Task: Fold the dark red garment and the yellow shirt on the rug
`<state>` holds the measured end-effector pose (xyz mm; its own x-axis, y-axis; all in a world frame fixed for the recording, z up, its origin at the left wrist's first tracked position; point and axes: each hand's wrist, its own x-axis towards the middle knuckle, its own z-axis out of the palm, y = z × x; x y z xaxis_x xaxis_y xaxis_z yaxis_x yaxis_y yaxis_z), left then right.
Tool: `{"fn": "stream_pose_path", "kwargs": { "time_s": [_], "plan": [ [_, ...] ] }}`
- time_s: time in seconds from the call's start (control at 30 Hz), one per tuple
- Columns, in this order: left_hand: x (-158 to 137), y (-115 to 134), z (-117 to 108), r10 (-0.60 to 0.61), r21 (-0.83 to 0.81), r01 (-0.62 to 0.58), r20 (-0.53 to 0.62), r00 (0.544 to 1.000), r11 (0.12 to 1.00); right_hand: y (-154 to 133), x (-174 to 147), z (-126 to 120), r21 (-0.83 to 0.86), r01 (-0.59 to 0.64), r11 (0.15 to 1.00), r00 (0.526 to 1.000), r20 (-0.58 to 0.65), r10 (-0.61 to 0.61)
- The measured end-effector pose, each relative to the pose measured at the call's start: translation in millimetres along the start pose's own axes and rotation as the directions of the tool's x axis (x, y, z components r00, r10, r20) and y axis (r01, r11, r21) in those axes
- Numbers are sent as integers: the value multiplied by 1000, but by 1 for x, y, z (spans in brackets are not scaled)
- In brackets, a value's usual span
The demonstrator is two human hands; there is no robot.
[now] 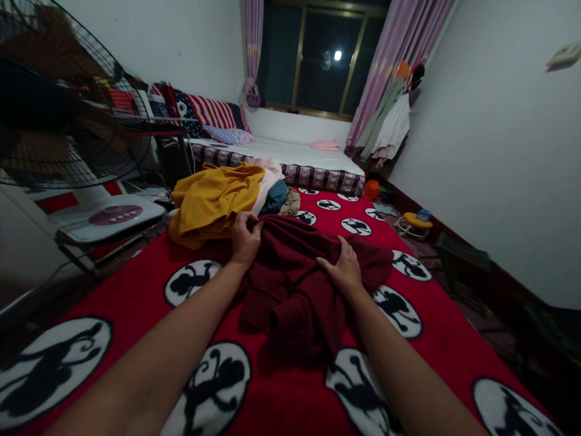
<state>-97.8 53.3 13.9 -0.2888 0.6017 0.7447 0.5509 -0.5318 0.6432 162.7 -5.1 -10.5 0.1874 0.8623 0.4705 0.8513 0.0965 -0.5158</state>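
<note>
A crumpled maroon garment (299, 284) lies spread out in front of me, its exact kind not clear from the folds. My left hand (246, 236) pinches its upper left edge between thumb and fingers. On the right part of the cloth rests my right hand (344, 266), thumb spread away from the fingers; the fingertips partly sink into the folds. Just beyond my left hand is a heap of clothes, with a mustard yellow garment (218, 197) on top, and pale pink, teal (275, 197) and patterned brown cloth beside it.
Under everything is a red blanket (281, 399) with black figures in white ovals. A caged fan (77, 115) stands close at the left, near a white-topped stand (109, 215). Another bed (290, 151) lies beyond, below the window. A yellow stool (416, 221) is on the right floor.
</note>
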Motion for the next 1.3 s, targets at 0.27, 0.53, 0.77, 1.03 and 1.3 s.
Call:
{"fn": "stream_pose_path", "kwargs": {
  "time_s": [0.27, 0.53, 0.77, 1.03, 1.3],
  "plan": [
    [0, -2, 2, -22, 18, 21, 78, 997, 1000, -14, 0, -6, -101, 263, 960, 950, 203, -239],
    [-6, 6, 9, 167, -26, -172, 416, 894, 985, -32, -1, -7, -61, 373, 926, 904, 249, -348],
    [-5, 13, 3, 107, -182, -27, 447, 888, 983, -55, 61, 26, 271, 363, 891, 901, 140, -410],
    [-9, 15, -2, 156, -251, -24, 523, 838, 968, -88, 101, 60, 116, 400, 909, 670, 639, -377],
    [-8, 15, -1, 140, -211, -43, 466, 873, 976, -95, 68, 42, -9, 369, 929, 714, 643, -278]
  ]
}}
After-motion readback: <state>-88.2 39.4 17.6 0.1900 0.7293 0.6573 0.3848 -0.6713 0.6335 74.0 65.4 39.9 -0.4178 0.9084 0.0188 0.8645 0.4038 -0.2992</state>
